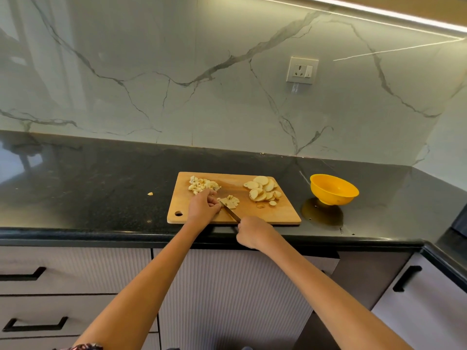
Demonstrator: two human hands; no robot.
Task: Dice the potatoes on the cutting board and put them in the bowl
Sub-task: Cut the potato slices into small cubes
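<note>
A wooden cutting board (pixel 283 213) lay on the black counter (pixel 101 188). At the board's middle, the left hand (pixel 203 205) curled its fingers onto a small stack of potato slices (pixel 231 201), pinning them. The right hand (pixel 252 232), at the board's near edge, gripped a knife (pixel 230 213) whose blade angled into that stack. Diced potato (pixel 202 185) sat at the board's far left corner, round slices (pixel 264 190) at its far right. A yellow bowl (pixel 333 189) stood just right of the board.
</note>
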